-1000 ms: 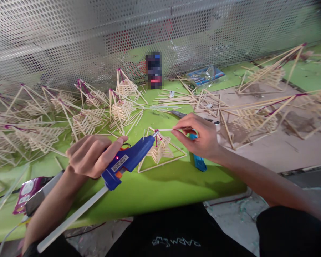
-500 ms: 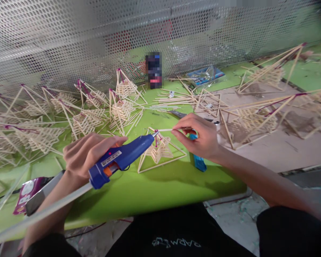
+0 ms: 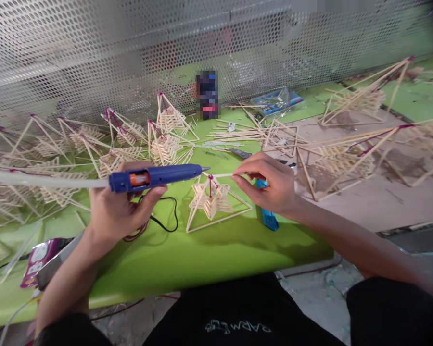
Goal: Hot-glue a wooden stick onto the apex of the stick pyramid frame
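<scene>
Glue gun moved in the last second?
Yes, the glue gun has: its rear swung up and left in view against the unmoved blue object by the right hand.

Head-worn camera, facing forward and down over wearer's black shirt (image 3: 238, 300); left hand (image 3: 117, 211) and right hand (image 3: 270, 185) near, green table (image 3: 202, 257) beneath, perforated screen (image 3: 130, 53) beyond.

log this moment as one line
left hand: holding blue glue gun | right hand: pinching pale stick | between hands: small stick frame on green tabletop
</scene>
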Demonstrator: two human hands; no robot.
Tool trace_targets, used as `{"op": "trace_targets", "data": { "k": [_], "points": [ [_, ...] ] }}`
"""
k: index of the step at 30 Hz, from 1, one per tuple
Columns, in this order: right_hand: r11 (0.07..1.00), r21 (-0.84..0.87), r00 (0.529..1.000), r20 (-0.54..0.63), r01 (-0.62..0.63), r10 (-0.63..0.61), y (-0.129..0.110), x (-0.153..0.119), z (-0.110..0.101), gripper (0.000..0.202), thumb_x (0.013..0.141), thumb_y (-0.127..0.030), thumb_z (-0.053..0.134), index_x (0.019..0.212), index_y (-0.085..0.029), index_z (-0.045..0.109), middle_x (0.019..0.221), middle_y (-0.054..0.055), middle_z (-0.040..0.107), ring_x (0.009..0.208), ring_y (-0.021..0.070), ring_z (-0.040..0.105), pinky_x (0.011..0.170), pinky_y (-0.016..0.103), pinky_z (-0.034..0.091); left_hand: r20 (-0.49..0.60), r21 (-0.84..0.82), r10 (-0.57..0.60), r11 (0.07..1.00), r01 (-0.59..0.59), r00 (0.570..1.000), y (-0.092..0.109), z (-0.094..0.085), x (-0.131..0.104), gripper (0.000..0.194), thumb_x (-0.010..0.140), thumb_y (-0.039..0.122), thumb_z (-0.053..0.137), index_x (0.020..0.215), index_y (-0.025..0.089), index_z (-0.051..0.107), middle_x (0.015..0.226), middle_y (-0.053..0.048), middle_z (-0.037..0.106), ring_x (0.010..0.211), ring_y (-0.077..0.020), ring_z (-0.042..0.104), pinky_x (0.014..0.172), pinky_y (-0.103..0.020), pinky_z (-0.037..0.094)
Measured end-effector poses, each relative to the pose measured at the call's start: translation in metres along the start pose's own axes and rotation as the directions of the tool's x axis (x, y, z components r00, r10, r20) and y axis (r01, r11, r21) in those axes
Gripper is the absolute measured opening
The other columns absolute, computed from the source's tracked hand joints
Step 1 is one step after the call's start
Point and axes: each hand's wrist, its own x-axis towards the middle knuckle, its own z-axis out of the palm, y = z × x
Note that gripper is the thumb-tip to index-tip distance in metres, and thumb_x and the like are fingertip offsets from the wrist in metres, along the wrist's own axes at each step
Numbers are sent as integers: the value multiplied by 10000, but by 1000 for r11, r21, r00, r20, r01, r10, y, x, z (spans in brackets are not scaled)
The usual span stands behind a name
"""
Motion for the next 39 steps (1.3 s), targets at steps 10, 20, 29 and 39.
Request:
{"op": "trace_targets", "data": {
  "k": [10, 20, 29, 39],
  "points": [
    [1000, -1, 1000, -7, -30, 30, 1, -1, 0, 151, 966, -118, 749, 1052, -235, 709, 910, 22, 736, 669, 128, 621, 572, 283, 512, 141, -144, 86, 987, -65, 986, -5, 6, 35, 176, 975, 383, 705, 901, 230, 752, 540, 66, 610, 423, -101, 532, 398, -251, 387],
    [999, 12, 999, 8, -39, 39, 1, 0, -2, 179, 963, -105, 738, 1061, -251, 707, 908, 22, 741, 705, 144, 647, 569, 288, 523, 96, -164, 31, 986, -15, 995, -21, 1, 25, 98, 950, 331, 707, 998, 270, 767, 658, 55, 704, 523, -114, 624, 450, -288, 474],
    [998, -17, 998, 16, -57, 57, 0, 1, -4, 126, 977, -154, 735, 1038, -259, 700, 902, 22, 745, 679, 142, 637, 511, 286, 490, 148, -171, -3, 985, 29, 989, -30, 3, 10, 191, 955, 365, 664, 1059, 226, 746, 847, -13, 782, 621, -136, 704, 523, -326, 512],
    [999, -10, 999, 19, -49, 50, -1, 1, -4, 119, 989, -156, 727, 1044, -258, 696, 906, 25, 742, 694, 142, 637, 511, 289, 492, 103, -225, 109, 971, -84, 989, -39, 9, 6, 195, 926, 294, 765, 1107, 222, 764, 1034, -48, 835, 675, -139, 714, 556, -274, 550]
  ]
}}
